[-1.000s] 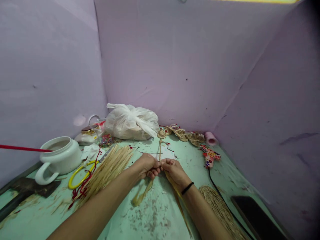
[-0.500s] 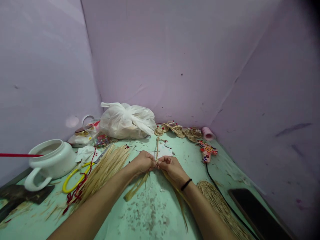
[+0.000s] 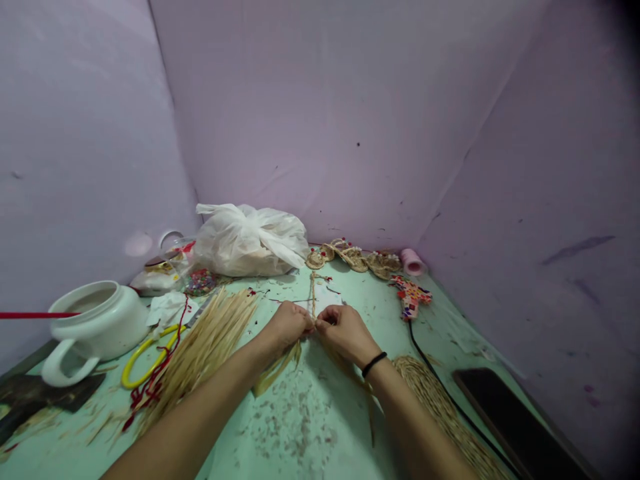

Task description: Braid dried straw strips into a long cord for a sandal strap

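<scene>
My left hand [image 3: 286, 326] and my right hand [image 3: 343, 331] meet at the middle of the green table [image 3: 310, 433], both closed in a pinch on loose straw strands [image 3: 280, 370] at the near end of a thin straw braid [image 3: 313, 293]. The braid runs away from me toward the back wall. Loose strand ends trail back under both wrists. A black band sits on my right wrist.
A bundle of straw sticks [image 3: 210, 343] lies left, beside yellow-handled scissors [image 3: 143, 353] and red thread. A white pot [image 3: 95, 327], a white plastic bag [image 3: 250, 240], small straw sandals [image 3: 360, 257], a pink spool [image 3: 413, 261], a patterned glue gun [image 3: 410, 299], coiled braid [image 3: 440, 413] and a dark phone [image 3: 520, 427] surround them.
Both hands stay pinched on the strands with small finger shifts. The view has drifted, so everything sits slightly left and higher.
</scene>
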Demonstrator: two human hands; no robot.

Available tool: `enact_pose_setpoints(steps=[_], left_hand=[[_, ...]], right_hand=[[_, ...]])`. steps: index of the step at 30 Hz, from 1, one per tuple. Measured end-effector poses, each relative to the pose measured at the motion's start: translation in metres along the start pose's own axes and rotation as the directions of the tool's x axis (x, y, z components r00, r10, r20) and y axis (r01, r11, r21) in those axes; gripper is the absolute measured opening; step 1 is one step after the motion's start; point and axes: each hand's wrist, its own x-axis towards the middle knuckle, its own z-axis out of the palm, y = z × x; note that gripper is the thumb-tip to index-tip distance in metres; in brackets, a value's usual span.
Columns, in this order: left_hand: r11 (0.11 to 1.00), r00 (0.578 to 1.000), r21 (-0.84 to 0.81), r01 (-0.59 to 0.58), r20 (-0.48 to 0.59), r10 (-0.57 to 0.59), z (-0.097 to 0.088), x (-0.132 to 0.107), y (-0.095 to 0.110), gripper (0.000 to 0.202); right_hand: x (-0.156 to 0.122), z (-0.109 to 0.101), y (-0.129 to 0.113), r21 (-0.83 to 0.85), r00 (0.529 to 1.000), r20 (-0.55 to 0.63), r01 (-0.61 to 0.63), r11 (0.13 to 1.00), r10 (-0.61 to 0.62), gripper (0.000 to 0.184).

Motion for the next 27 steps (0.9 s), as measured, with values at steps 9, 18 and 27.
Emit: enact_pose_setpoints(steps=[9,18,27], left_hand=[[0.984,0.985,-0.057,0.171,-0.017,-0.172,0.002,-0.009,0.007,0.018],[0.995,0.989,-0.026,0.099,0.112,-0.095,-0.014,-0.003,0.005,0.013],[0.999,0.978,0.017,0.052,0.2,-0.054,-0.019,0.001,0.0,0.013]], right_hand=[[-0.018,-0.003,-0.031,-0.27,0.996,-0.034,0.067,0.961,-0.079,0.016],[-0.011,-0.016,-0.026,-0.129,1.0,0.019,-0.011,0.992,0.014,0.018],[-0.001,0.009,-0.009,0.308,0.961,0.193,-0.252,0.917,0.199,0.015]])
